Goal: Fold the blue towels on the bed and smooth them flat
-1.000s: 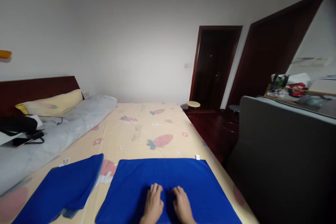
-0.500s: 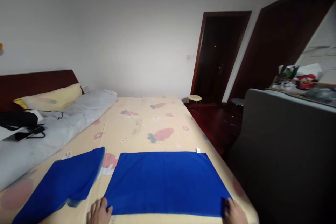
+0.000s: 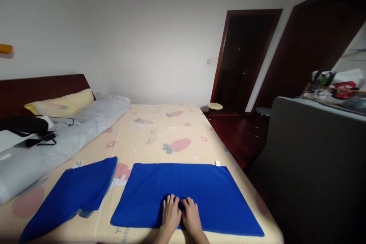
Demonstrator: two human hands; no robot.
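Observation:
A blue towel (image 3: 185,190) lies spread flat on the bed (image 3: 160,137) near its foot edge. My left hand (image 3: 170,213) and my right hand (image 3: 191,215) rest side by side, palms down and fingers apart, on the middle of the towel's near edge. Neither hand grips anything. A second blue towel (image 3: 71,194), folded, lies to the left of the flat one, with a small gap between them.
A grey rolled duvet (image 3: 63,137), a yellow pillow (image 3: 61,106) and a black bag (image 3: 24,125) with a phone (image 3: 30,143) lie at the bed's left. A grey upholstered piece (image 3: 314,160) stands on the right. A small stool (image 3: 215,106) stands by the dark doorway (image 3: 243,61).
Half a second ago my hands were at the towel's two near corners; now they have come together at the middle of its near edge, flat on the cloth.

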